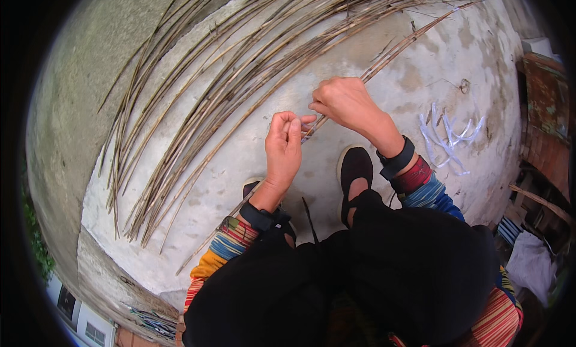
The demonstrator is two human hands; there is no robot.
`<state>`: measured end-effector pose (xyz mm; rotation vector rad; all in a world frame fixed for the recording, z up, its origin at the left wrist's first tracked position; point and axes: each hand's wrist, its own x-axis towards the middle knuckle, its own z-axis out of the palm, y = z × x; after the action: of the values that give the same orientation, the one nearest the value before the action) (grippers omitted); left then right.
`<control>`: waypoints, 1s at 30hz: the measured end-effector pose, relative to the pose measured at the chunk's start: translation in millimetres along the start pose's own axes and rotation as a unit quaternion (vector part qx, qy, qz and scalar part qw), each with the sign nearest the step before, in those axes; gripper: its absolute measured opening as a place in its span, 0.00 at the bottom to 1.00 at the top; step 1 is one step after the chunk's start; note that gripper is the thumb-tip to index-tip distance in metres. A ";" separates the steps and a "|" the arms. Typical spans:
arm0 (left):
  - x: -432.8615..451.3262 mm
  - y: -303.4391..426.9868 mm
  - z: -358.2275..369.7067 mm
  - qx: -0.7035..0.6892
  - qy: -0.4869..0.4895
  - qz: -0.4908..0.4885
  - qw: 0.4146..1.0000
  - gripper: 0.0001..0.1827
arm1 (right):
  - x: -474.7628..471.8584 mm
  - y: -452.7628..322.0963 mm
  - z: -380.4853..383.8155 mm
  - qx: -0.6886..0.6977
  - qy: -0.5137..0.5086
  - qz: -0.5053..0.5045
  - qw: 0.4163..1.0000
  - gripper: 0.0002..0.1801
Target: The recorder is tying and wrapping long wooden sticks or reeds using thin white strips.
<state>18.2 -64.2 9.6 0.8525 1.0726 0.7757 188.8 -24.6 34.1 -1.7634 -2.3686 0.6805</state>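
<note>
A thin bundle of long dry stalks runs diagonally over the concrete ground, passing under both hands. Something pale bluish, like a plastic strip, shows on the bundle by the fingers of my left hand. That hand is palm up, thumb and fingers curled close together beside the stalks; whether it pinches the strip cannot be made out. Just to the upper right, my right hand is over the bundle, knuckles up, with its fingertips bent down and partly hidden. A large spread of loose dry stalks lies beyond my hands.
White translucent plastic strips lie on the concrete to the right, below a small coil of thin wire. A dark pointed object is between my feet. Rusty sheet metal and a white sack stand at the right edge.
</note>
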 end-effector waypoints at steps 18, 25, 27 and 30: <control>5.0 3.2 -2.0 0.049 -0.007 -0.043 0.998 0.06 | -69.9 -21.6 39.3 0.533 0.060 0.241 0.809 0.12; 5.1 5.6 -1.3 0.019 0.012 -0.068 0.997 0.06 | -69.6 -19.4 15.2 0.345 -0.055 0.117 0.930 0.07; 5.8 6.3 -1.0 0.001 0.006 -0.094 0.996 0.05 | -65.7 -24.6 7.7 0.159 0.054 0.022 0.986 0.07; 10.5 5.8 0.0 -0.021 0.014 -0.078 0.997 0.05 | -53.9 -24.6 -1.4 0.050 0.096 -0.055 0.993 0.05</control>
<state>20.5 -52.4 10.3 0.7155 1.1285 0.6788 184.8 -80.0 54.9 -1.5680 -2.2429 0.5745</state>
